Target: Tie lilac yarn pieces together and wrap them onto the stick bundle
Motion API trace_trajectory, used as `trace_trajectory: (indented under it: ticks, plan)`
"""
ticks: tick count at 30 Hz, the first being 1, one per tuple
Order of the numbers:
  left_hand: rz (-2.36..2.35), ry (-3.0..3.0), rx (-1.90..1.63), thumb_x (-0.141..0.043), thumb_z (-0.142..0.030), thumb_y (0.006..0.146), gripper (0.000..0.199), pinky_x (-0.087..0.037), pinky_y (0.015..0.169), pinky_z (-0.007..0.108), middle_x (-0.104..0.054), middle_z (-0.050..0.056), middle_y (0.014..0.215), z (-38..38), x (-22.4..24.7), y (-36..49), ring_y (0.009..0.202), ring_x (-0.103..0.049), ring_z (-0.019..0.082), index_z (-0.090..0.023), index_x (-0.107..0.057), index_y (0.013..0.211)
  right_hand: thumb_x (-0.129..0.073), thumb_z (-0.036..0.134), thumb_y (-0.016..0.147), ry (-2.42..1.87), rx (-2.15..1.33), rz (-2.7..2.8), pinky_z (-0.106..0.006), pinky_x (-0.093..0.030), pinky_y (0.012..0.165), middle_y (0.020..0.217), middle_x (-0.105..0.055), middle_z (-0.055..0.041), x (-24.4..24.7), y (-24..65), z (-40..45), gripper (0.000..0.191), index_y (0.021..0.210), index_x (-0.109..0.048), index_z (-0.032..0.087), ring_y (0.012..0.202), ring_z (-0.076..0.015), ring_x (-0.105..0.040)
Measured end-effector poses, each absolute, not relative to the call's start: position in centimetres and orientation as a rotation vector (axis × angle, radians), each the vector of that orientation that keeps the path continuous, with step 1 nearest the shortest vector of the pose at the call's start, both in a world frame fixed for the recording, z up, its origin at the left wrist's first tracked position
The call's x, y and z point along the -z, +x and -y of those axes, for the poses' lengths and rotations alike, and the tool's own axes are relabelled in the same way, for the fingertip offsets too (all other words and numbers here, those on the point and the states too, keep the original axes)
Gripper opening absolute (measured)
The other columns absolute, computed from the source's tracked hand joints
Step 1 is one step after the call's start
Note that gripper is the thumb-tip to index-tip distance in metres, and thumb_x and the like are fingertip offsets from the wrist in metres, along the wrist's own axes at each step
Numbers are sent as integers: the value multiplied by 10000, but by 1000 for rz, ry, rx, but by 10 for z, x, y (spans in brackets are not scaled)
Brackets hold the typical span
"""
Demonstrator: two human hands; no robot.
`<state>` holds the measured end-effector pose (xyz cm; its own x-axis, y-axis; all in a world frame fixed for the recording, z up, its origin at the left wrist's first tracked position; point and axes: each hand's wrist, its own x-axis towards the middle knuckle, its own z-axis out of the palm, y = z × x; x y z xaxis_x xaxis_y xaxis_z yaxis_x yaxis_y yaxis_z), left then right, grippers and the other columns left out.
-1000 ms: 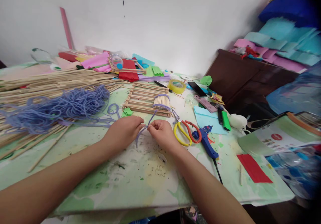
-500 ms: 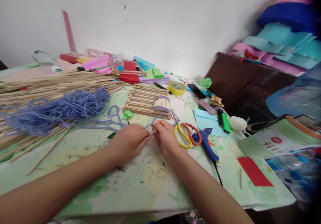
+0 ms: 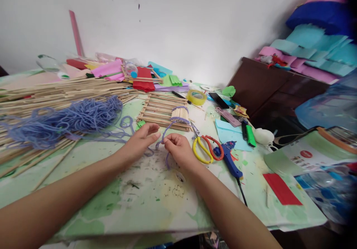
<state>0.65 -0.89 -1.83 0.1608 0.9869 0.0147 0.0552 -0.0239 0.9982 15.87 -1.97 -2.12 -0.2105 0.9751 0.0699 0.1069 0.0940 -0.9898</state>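
My right hand (image 3: 180, 150) pinches purple yarn (image 3: 166, 129) between thumb and forefinger, and a short end hangs below the fingers. The strand runs up to a small barrel of short sticks (image 3: 180, 114), bound with the same yarn. That barrel rests on a frame of wooden sticks (image 3: 156, 107). My left hand (image 3: 141, 142) is just left of the pinched strand, thumb and fingers apart, with nothing gripped. Behind it, a loose loop leads left to a tangled yarn heap (image 3: 80, 117).
Scissors (image 3: 203, 150) and a blue glue gun (image 3: 232, 163) lie right of my right hand. Long wooden sticks (image 3: 55, 89) cover the table's left side. A tape roll (image 3: 196, 97), a phone (image 3: 219, 101) and blue paper (image 3: 231, 133) lie farther back.
My left hand has let go of the yarn and opened, moving slightly left and up. My right hand keeps its pinch, and the yarn now hangs slacker.
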Motion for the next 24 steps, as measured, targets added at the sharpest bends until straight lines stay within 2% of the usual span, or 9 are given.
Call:
trace_trajectory:
  ticks: [3,5,7,10,15,19,24]
  plan:
    - [-1047,1255,-935,-621,-422,727,386,-423,568,229,-598,11,888,11,15,7,706,-578,125,-200,-489,1015,-504,281,748,-1132,-1209,1532,-210,-308,519,563,-476,32,23,158,20,163,642,-548,165,516,-89,-391]
    - [-1018,1225,-800,-594,-426,750,313,-293,420,186,-553,-36,710,15,11,8,459,-439,59,-197,-494,938,-491,274,767,-1128,-1192,1581,-211,-327,540,589,-517,17,23,158,20,184,644,-567,160,541,-94,-422]
    - [-1027,1215,-714,-567,-435,764,260,-174,365,184,-488,-64,600,19,6,9,367,-287,33,-191,-487,804,-478,267,780,-1120,-1166,1641,-210,-335,555,601,-534,9,22,158,21,208,635,-577,156,559,-96,-429]
    - [-1099,1257,-701,-560,-418,757,238,-152,358,189,-464,-71,548,20,0,8,359,-263,41,-192,-493,733,-472,272,789,-1142,-1127,1687,-204,-317,538,576,-495,22,21,159,21,217,646,-584,154,543,-90,-391]
    - [-1204,1533,-728,-594,-341,702,178,-309,441,200,-600,-23,650,11,-1,2,481,-459,87,-182,-636,771,-475,272,783,-1208,-1082,1684,-200,-287,495,544,-420,40,20,161,21,202,627,-540,161,515,-88,-354]
    - [-1266,1729,-712,-583,-328,682,179,-387,542,224,-658,5,654,6,0,-3,607,-571,146,-177,-678,695,-455,234,803,-1196,-1005,1793,-202,-312,528,538,-455,36,20,161,22,222,598,-512,169,529,-94,-405]
    - [-1411,2042,-658,-522,-295,718,201,-381,569,244,-674,6,658,8,-4,-3,614,-580,159,-186,-690,711,-442,200,839,-1305,-733,2023,-215,-321,595,638,-591,2,14,163,25,228,641,-552,172,622,-115,-503]
